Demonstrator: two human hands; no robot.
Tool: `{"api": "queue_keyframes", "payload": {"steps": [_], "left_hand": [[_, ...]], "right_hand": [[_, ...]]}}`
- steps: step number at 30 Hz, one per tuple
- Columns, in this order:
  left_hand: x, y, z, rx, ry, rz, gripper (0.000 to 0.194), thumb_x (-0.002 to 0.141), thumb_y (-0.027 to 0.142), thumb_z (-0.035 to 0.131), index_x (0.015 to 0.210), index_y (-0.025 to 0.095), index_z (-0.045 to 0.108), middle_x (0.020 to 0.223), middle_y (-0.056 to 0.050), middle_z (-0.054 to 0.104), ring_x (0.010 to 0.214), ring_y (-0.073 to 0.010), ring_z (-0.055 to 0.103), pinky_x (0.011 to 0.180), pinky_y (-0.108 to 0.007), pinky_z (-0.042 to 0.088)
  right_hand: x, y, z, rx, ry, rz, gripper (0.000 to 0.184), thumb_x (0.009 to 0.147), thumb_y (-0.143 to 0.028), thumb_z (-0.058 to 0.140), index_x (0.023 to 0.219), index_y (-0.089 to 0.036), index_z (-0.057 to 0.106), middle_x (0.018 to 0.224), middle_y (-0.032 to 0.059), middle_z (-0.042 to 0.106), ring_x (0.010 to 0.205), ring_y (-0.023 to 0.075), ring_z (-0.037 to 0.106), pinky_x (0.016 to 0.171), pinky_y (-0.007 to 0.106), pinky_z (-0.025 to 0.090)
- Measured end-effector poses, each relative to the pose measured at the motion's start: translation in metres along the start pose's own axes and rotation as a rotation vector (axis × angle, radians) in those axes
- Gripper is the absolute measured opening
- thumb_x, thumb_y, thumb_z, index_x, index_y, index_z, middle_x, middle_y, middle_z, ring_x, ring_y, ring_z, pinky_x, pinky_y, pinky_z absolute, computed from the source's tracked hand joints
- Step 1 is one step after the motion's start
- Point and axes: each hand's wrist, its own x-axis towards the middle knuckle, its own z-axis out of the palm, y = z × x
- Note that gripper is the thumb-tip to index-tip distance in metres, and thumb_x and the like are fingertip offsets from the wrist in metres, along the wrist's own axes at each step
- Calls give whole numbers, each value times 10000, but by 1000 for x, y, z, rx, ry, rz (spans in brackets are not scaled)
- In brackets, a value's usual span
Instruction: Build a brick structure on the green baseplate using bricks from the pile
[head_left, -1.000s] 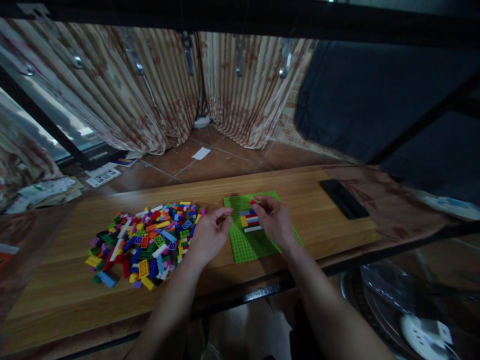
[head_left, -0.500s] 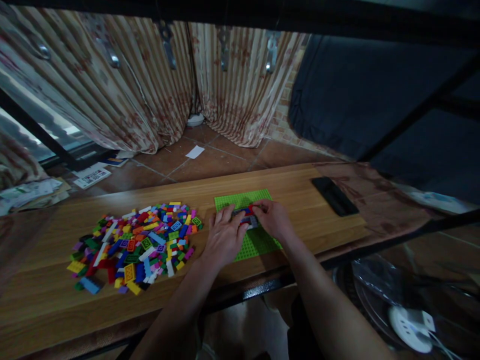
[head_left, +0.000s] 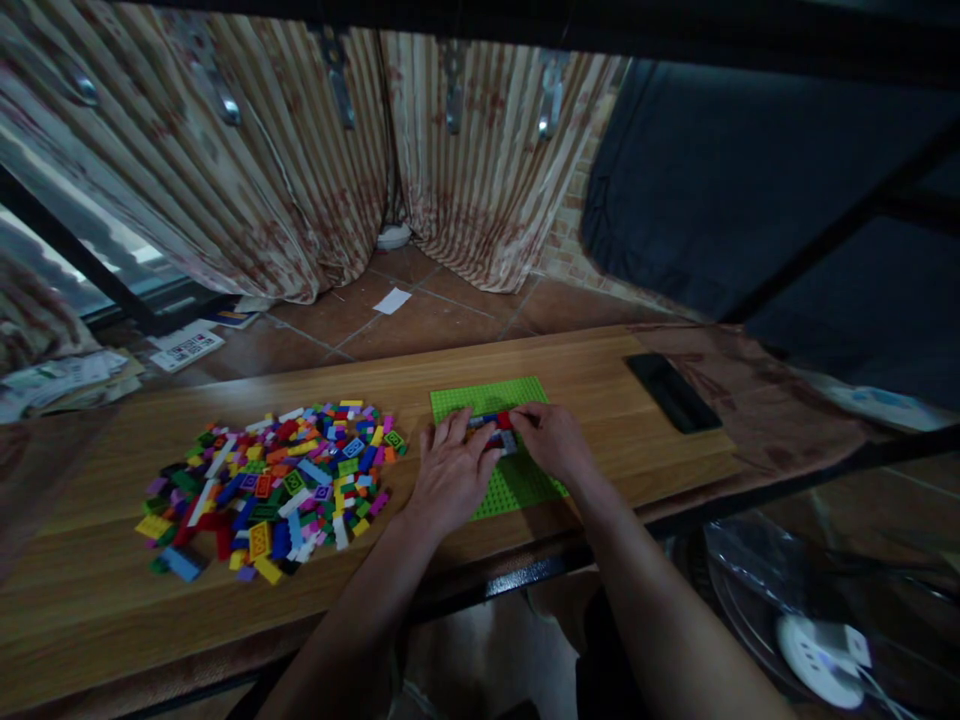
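A green baseplate (head_left: 521,490) lies on the wooden board, and rows of coloured bricks (head_left: 508,441) are fixed near its middle. My left hand (head_left: 450,470) rests over the left part of these rows, fingers stretched out and partly covering them. At their back right end, my right hand (head_left: 553,440) pinches a small red brick (head_left: 504,420) between thumb and finger, low against the rows. Whether the red brick is pressed fully down I cannot tell. Left of my hands spreads a big heap of loose bricks (head_left: 281,490) in many colours.
The wooden board (head_left: 600,400) carries a black phone (head_left: 673,392) on its right, beside a brown cloth (head_left: 780,400). A white power strip (head_left: 817,655) sits low at the right. Striped curtains (head_left: 285,170) hang behind, with papers (head_left: 71,380) at the left.
My left hand has moved right from beside the heap onto the brick rows. My right hand has lowered the red brick to the rows. The view has shifted slightly.
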Motion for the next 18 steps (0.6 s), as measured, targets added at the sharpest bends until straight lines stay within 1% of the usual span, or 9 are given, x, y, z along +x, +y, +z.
{"api": "queue_keyframes", "payload": {"steps": [8,12,18], "left_hand": [[-1,-1,0,-2,-7,3,424,945,411,362,1301,277,548,1428,-105,454,1297,-296,394,1059,-572,302],[-2,-2,1,3,11,7,423,944,408,366,1304,274,544,1430,-105,452,1298,-297,395,1059,-564,310],[-2,-1,-1,-3,-16,-4,420,942,401,381,1307,266,540,1435,-103,447,1297,-293,397,1062,-555,313]], "right_hand": [[4,1,5,14,4,3,215,860,-319,572,865,-175,731,822,76,742,739,196,665,673,300,473],[4,-1,6,50,7,40,172,831,-288,613,879,-171,729,836,74,745,764,201,676,687,307,482],[4,-6,3,85,-14,78,160,793,-278,665,879,-161,731,804,61,743,726,179,676,664,283,484]]}}
